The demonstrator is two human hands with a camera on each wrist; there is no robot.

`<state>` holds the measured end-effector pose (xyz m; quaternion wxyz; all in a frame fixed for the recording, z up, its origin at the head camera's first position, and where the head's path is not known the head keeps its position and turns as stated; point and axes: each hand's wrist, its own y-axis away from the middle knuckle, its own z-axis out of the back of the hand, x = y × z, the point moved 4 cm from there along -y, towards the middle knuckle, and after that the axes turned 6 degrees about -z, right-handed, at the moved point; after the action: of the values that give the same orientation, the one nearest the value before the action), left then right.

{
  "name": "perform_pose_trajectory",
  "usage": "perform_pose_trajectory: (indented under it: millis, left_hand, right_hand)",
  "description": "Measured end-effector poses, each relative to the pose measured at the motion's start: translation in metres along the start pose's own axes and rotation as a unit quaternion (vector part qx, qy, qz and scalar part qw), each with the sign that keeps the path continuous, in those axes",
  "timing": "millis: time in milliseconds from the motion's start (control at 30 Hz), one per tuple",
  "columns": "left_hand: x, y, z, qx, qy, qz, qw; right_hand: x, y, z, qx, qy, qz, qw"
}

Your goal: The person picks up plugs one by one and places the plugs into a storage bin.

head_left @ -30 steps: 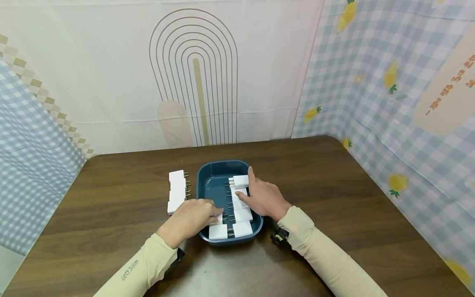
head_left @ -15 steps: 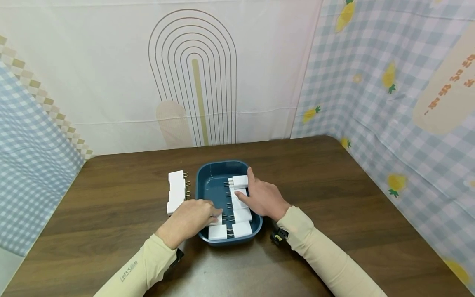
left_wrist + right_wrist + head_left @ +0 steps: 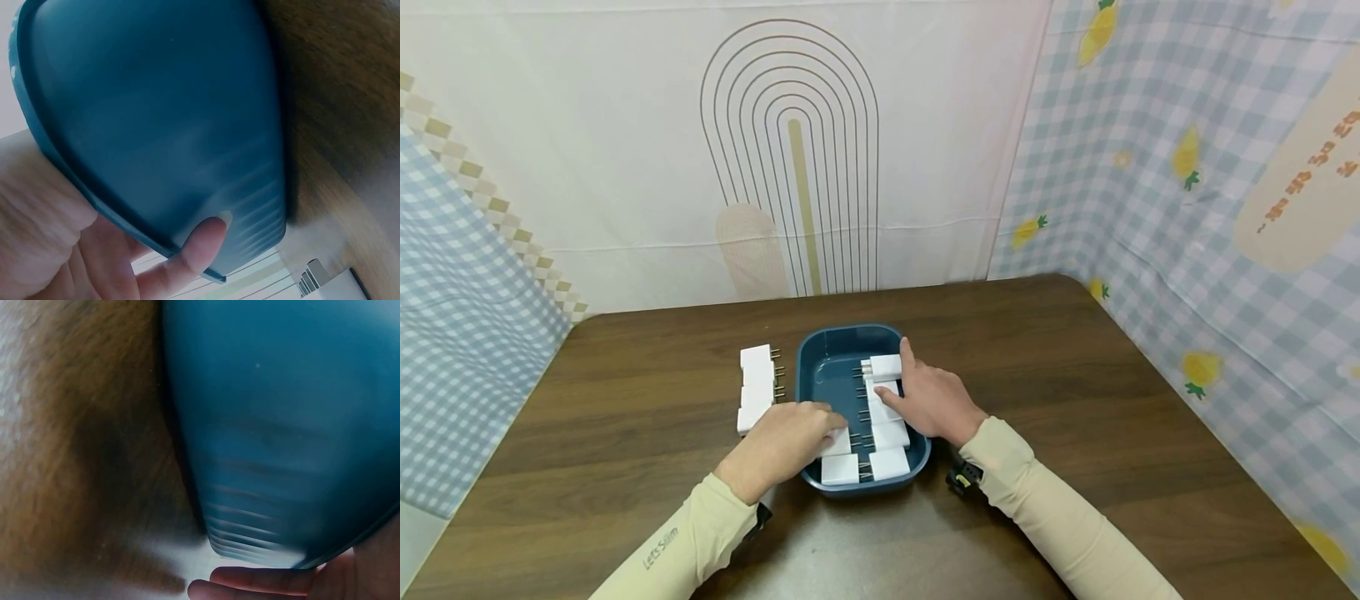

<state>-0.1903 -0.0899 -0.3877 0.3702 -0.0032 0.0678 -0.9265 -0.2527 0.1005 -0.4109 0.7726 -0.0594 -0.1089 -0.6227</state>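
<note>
Several white plug adapters (image 3: 889, 462) with metal pins lie in a blue basin (image 3: 850, 329), most in a row along its right side. My left hand (image 3: 790, 437) reaches over the left rim, its fingertips touching a white plug adapter (image 3: 837, 442) at the front left. In the left wrist view, one finger (image 3: 200, 247) hangs outside the basin wall. Over the right rim lies my right hand (image 3: 936, 400), index finger straight, thumb extended above the row. Its other fingers (image 3: 256, 581) show outside the basin in the right wrist view.
Another row of white plug adapters (image 3: 757, 387) stands on the wooden table (image 3: 1037, 350) left of the basin, pins facing right. Behind the table hangs a patterned cloth (image 3: 625, 167). A checked cloth (image 3: 1150, 275) borders the right side.
My left fingertips have shifted slightly back, so more of the front left plug adapter shows. My right hand and the basin keep their places.
</note>
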Motion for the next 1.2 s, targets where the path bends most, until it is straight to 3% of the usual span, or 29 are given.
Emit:
perform_pose_trajectory:
  millis: [167,400,667,1200]
  left_hand:
    - [0.001,-0.001,0.002,-0.003,-0.011,0.003,0.9999]
    - [0.006,0.001,0.004,0.016,-0.011,0.007,0.9998]
    - [0.017,0.007,0.019,-0.008,-0.008,-0.008,0.9999]
    - [0.039,0.017,0.040,-0.023,-0.012,0.039,0.9989]
  right_hand:
    - [0.000,0.000,0.000,0.004,-0.003,-0.003,1.0000]
    - [-0.001,0.000,0.000,0.006,-0.001,-0.005,1.0000]
    - [0.000,0.000,0.000,0.007,-0.003,-0.005,1.0000]
    - [0.000,-0.001,0.001,0.002,0.005,-0.002,1.0000]
